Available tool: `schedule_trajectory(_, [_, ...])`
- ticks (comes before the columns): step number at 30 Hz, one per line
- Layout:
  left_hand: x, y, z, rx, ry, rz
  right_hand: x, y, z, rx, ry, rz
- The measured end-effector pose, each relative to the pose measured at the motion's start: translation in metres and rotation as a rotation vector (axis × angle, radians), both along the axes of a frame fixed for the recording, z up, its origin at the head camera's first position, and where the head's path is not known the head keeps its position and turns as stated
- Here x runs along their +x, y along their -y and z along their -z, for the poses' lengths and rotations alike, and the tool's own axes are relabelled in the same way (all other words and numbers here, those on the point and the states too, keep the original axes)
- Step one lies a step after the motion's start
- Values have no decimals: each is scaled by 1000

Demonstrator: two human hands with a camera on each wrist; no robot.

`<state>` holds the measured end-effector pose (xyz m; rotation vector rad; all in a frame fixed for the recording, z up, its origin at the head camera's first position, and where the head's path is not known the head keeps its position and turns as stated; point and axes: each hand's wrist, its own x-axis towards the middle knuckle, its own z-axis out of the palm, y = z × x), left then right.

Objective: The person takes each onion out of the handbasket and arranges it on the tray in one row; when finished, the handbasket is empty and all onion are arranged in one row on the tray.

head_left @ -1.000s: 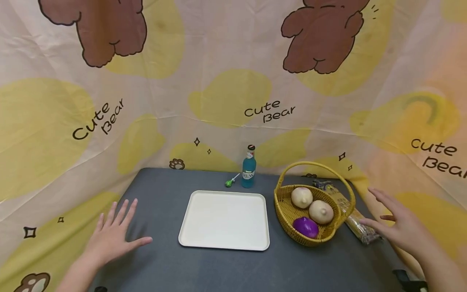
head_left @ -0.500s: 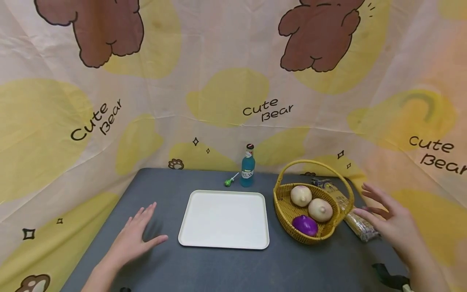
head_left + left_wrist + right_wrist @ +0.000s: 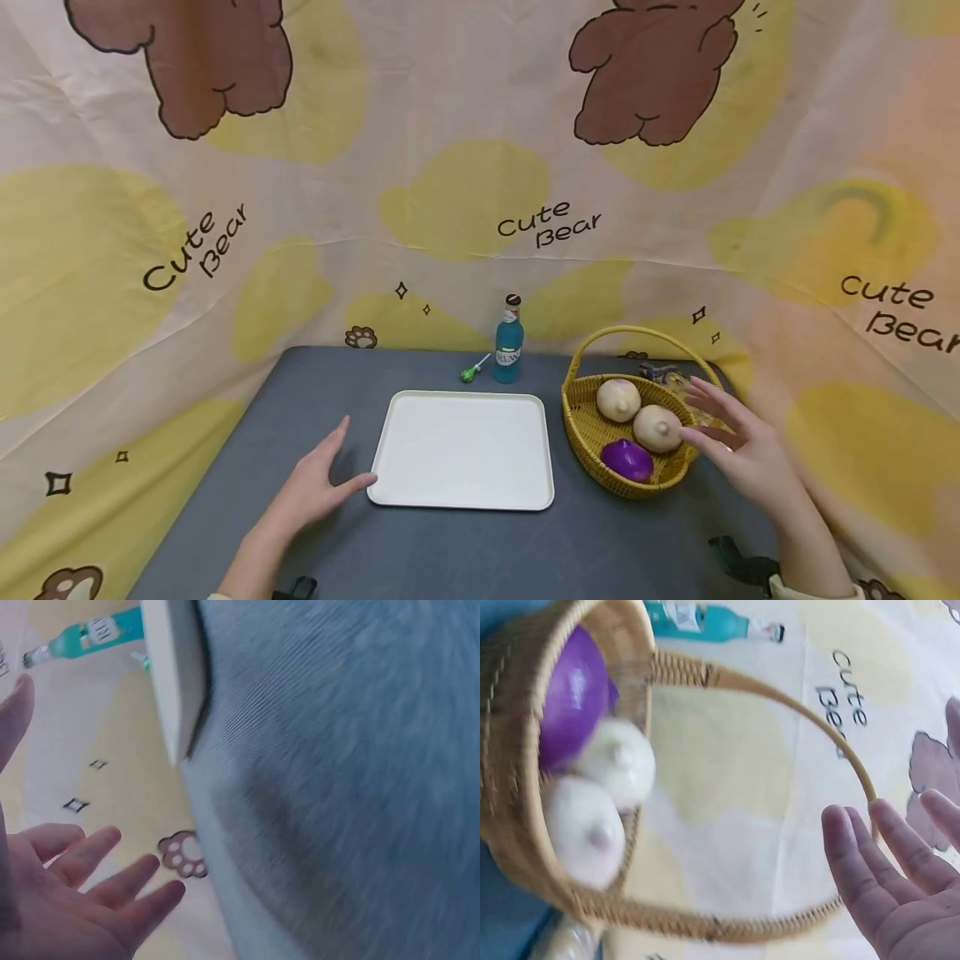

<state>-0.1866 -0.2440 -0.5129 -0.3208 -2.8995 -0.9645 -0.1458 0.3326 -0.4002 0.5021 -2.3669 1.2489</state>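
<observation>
My left hand (image 3: 318,487) hovers beside the left edge of a white rectangular tray (image 3: 461,450), fingers extended and thumb pointing at the rim. In the left wrist view, this hand (image 3: 86,900) holds nothing. At the right, my right hand (image 3: 753,462) hangs by the right side of a yellow wicker basket (image 3: 588,475), fingers spread and loosely bent. Whether its fingers touch the basket's handle (image 3: 802,712) cannot be told. Inside lie two whitish onion-like vegetables (image 3: 618,401) (image 3: 657,429) and a shiny purple one (image 3: 627,461).
A bottle of blue drink (image 3: 508,346) stands behind the tray, with a green lollipop (image 3: 472,372) lying beside it. A clear-wrapped packet (image 3: 663,375) lies behind the basket, partly covered by my right hand. A printed cloth (image 3: 450,192) hangs around the dark grey table (image 3: 420,550).
My left hand has moved right, from the table's left side to the tray's edge. My right hand has moved left to the basket. The tray, basket and bottle have stayed in place.
</observation>
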Motion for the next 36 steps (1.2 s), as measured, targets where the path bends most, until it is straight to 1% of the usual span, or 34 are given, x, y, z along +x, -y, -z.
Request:
schedule_trajectory(6, [-7, -13, 10, 43, 68, -19, -12, 13, 16, 51, 62, -36])
schedule_trajectory(8, [-9, -17, 14, 54, 88, -12, -15, 15, 22, 76, 92, -34])
schedule_trajectory(11, [-10, -23, 19, 49, 122, -1, -19, 17, 29, 105, 167, 0])
schedule_trajectory(13, [-11, -26, 21, 41, 159, -3, -21, 18, 33, 129, 224, 14])
schedule_trajectory(18, [-13, -28, 22, 29, 241, -14, -29, 20, 43, 138, 340, -5])
schedule_trajectory(21, [-13, -29, 23, 15, 251, 1, -34, 21, 50, 136, 377, -15])
schedule_trajectory(26, [-13, -30, 26, -11, 254, 17, -39, 21, 61, 180, 397, -2])
schedule_trajectory(32, [-13, -28, 31, 22, 258, 41, -42, 22, 67, 221, 450, 6])
schedule_trajectory(36, [-12, -25, 35, 42, 249, 54, -43, 21, 72, 264, 458, -6])
